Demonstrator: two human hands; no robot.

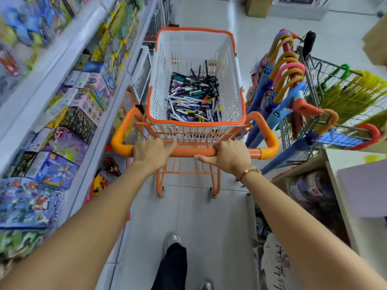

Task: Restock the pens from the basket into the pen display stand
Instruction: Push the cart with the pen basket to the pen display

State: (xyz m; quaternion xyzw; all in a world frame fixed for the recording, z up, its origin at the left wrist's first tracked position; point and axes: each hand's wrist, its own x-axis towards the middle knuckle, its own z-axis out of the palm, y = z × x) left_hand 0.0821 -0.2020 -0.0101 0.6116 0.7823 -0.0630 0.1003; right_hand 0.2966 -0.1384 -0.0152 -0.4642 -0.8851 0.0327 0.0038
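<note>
Transport step imo: both hands on cart handle [194, 152], left hand [151, 152] & right hand [227, 155] wrapped round bar. Pens [193, 99] piled in white basket [230, 80], frame center. Display stand not in view, gotta find it next. Toy shelves [62, 101] left, umbrella rack [293, 91] right, aisle tight.

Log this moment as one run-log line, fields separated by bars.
phase: transport | left hand: grips cart handle | right hand: grips cart handle | pens: loose in basket | display stand: not in view
</note>
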